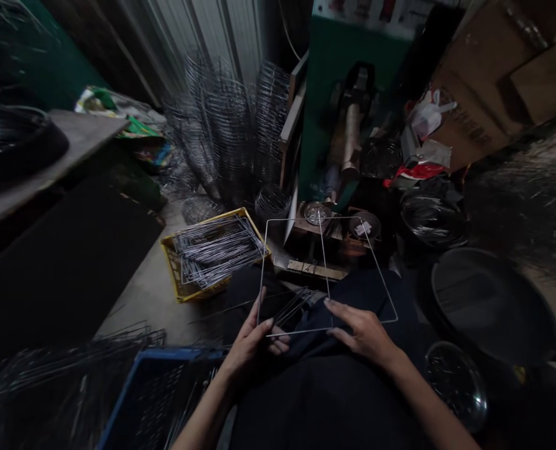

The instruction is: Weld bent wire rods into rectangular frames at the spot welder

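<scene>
Holding the thin silver wire square frame (296, 219) over your lap, you pinch its near corner with your left hand (254, 340) and its bottom edge with your right hand (362, 334). Squeeze hard and it may bend. Let go and it may fall.

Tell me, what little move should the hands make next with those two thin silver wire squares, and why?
Probably the right hand should slide its thin silver wire square leftwards onto the matching wire square in the left hand. The two sit side by side over the lap, overlapping only at their inner edges, one held in each hand.
</scene>
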Demonstrator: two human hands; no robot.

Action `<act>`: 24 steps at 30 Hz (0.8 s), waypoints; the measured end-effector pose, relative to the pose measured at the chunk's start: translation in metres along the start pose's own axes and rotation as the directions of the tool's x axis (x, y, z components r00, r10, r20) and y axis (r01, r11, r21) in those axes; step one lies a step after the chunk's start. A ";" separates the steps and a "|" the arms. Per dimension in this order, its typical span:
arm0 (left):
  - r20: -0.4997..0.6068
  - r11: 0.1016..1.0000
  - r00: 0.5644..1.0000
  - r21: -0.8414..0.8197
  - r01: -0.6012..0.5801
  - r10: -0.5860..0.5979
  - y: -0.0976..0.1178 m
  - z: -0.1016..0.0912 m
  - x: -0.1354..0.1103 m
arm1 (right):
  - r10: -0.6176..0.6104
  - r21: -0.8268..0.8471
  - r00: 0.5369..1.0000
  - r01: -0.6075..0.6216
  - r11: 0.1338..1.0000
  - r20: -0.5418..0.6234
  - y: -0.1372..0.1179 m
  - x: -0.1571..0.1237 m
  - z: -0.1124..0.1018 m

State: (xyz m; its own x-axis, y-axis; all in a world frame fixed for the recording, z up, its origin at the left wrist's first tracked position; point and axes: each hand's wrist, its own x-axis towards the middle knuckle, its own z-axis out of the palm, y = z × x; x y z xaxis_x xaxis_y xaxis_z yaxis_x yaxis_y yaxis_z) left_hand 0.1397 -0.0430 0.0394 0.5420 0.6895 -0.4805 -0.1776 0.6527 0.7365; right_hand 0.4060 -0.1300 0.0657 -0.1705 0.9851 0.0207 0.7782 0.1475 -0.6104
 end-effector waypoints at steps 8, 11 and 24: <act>0.017 0.999 0.999 -0.030 0.034 -0.034 -0.001 0.002 0.006 | 0.002 -0.038 0.999 -0.004 0.999 -0.044 -0.006 -0.006 -0.005; -0.025 0.994 0.997 -0.074 0.076 -0.078 -0.013 -0.008 0.006 | -0.031 -0.080 0.996 0.024 0.996 -0.081 -0.021 -0.010 -0.019; 0.117 0.991 0.987 -0.066 0.120 -0.112 -0.020 0.017 0.016 | 0.162 -0.178 0.975 -0.189 0.966 -0.155 -0.026 -0.051 -0.054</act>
State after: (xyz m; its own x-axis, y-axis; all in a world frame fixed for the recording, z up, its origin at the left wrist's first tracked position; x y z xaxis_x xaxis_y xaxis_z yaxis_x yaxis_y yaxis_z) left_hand 0.1662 -0.0507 0.0252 0.6507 0.5708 -0.5007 -0.1648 0.7499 0.6407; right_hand 0.4277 -0.1790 0.1232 0.0539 0.9976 0.0436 0.8915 -0.0284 -0.4522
